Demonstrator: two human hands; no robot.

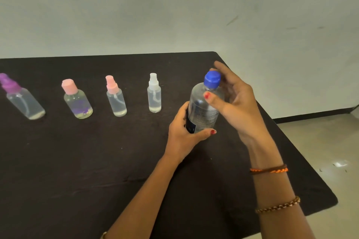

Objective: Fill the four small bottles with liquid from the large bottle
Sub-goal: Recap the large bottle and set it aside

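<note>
A large clear bottle (204, 110) with a blue cap (212, 79) is held upright at the right of the black table (97, 161). My left hand (184, 134) grips its lower body. My right hand (233, 99) curls around the neck, fingers behind the cap and thumb on the shoulder. Small clear bottles stand in a row to the left: one with a white sprayer (154, 94), one with a pink sprayer (116, 97), one with a pink flip cap (76, 99), and one with a purple sprayer (21, 97) at the far left edge. All carry their caps.
The table's far edge meets a pale wall (174, 6). Its right edge runs diagonally beside my right arm, with light floor (320, 141) beyond it.
</note>
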